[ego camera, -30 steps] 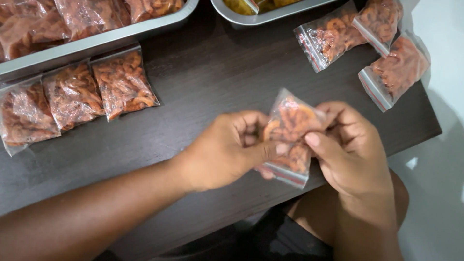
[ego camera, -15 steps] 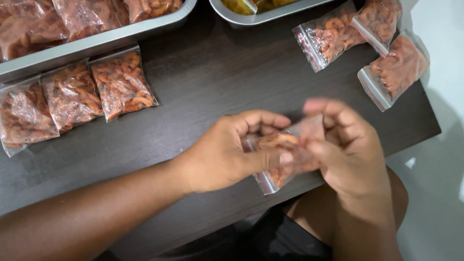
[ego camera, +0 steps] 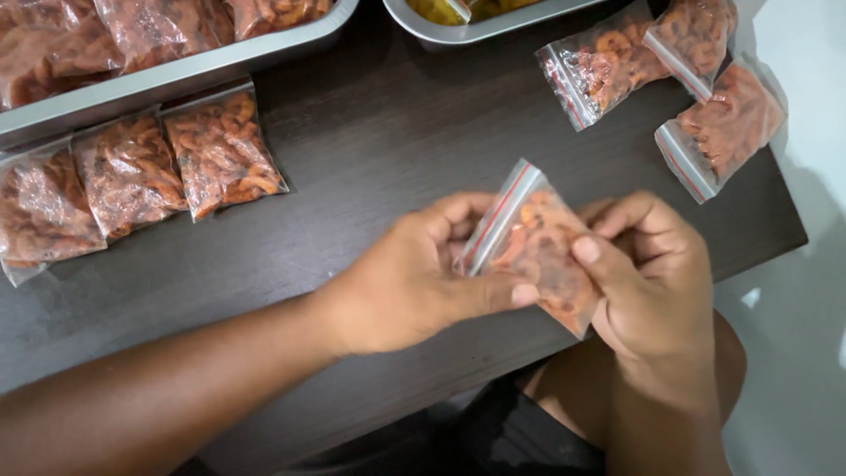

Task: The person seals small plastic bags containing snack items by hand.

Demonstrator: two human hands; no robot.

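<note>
Both hands hold one small clear zip bag (ego camera: 538,242) of orange-red fried snacks above the front edge of the dark wooden table (ego camera: 388,150). My left hand (ego camera: 419,273) grips the bag's left side near its red-striped zip edge, thumb pressed on the front. My right hand (ego camera: 652,278) holds the bag's right side, its thumb on the plastic. The bag is tilted, zip end up and to the left.
Three filled bags (ego camera: 132,181) lie in a row at the left. A metal tray (ego camera: 176,75) with more bags stands behind them. A second tray (ego camera: 476,22) is at the top centre. Three more filled bags (ego camera: 679,79) lie at the table's right corner.
The bag has turned in my hands: it stood broad side up, went edge-on, and now shows its zip edge toward the upper left. My hands stayed in place.
</note>
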